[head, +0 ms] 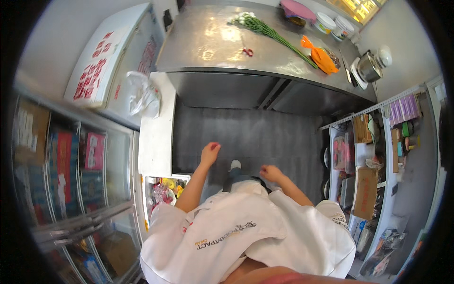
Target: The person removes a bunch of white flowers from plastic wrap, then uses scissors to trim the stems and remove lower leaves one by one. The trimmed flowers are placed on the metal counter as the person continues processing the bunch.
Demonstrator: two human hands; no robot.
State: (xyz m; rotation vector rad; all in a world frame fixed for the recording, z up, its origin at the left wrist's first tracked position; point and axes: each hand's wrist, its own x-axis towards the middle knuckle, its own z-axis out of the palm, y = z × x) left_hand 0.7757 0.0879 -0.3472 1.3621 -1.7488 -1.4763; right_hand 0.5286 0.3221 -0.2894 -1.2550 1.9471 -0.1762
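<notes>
My left hand point(211, 153) hangs over the dark floor, its fingers curled in and nothing seen in it. Nearest to it is the white ledge point(156, 142) on the left, which it does not touch. Low in front of my white jacket, my right hand point(272, 173) is also curled and apart from any object. Ahead stands a stainless steel counter point(202, 42). On it lie red-handled scissors point(247, 52) and a bunch of white flowers with long green stems point(273, 33). An orange plastic bag point(323, 61) rests by the stem ends.
A stand mixer point(370, 67) and knives point(347, 72) sit at the counter's right end, with white tubs point(324, 23) behind. A chest freezer point(110, 60) and glass-door fridge point(78, 170) line the left. A plastic bag point(143, 94) lies on the ledge. Loaded shelves point(386, 149) stand right.
</notes>
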